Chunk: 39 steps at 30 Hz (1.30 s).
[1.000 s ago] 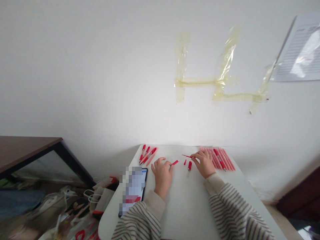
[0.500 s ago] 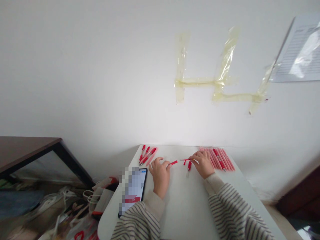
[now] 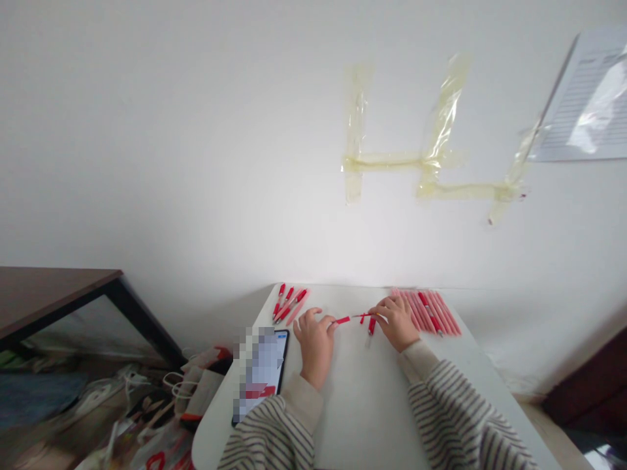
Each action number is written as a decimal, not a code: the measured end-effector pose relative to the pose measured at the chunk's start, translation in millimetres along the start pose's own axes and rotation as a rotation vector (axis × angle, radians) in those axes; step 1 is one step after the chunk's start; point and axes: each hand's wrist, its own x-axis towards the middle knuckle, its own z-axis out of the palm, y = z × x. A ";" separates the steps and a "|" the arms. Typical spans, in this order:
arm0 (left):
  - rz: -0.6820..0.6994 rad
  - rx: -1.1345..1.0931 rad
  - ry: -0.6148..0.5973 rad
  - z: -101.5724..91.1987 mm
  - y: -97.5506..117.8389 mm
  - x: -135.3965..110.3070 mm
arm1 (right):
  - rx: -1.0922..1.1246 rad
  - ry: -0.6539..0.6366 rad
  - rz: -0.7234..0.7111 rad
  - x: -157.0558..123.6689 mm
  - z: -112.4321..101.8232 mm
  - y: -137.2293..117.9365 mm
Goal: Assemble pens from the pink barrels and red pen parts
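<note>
My left hand pinches a short red pen tube between thumb and fingertip, its free end facing right. From the other side, my right hand grips a thin red pen refill whose tip points at the tube. A very small gap shows between tip and tube. Just below the refill lie a red and clear pen part and a tiny red piece. Pink pen sleeves are lined up by my right hand, with a red pen on top of them.
Several red pens lie with pink sleeves at the white table's back left corner. A phone rests left of my left hand. The wall rises behind the table. Bags and cables clutter the floor at left.
The red tube has shifted slightly right and the refill slightly left and down, so their ends are closer. Both hands keep their grip.
</note>
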 end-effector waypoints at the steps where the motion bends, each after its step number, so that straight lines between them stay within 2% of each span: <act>1: 0.005 -0.004 -0.001 0.2 0.3 -0.1 | 0.002 -0.005 -0.010 0.1 -0.4 -0.9; 13: 0.119 -0.110 -0.002 9.5 0.5 -0.4 | 0.030 -0.012 -0.096 -0.1 -4.1 -24.1; 25: 0.137 -0.141 0.021 13.7 -3.4 1.0 | 0.136 -0.048 -0.125 1.0 2.5 -16.0; 32: 0.087 -0.124 0.036 11.1 -4.7 1.7 | 0.047 0.001 -0.051 0.7 -2.7 -6.0; 39: 0.129 -0.143 0.017 11.3 -4.3 1.4 | 0.015 0.009 -0.035 0.3 1.5 -7.6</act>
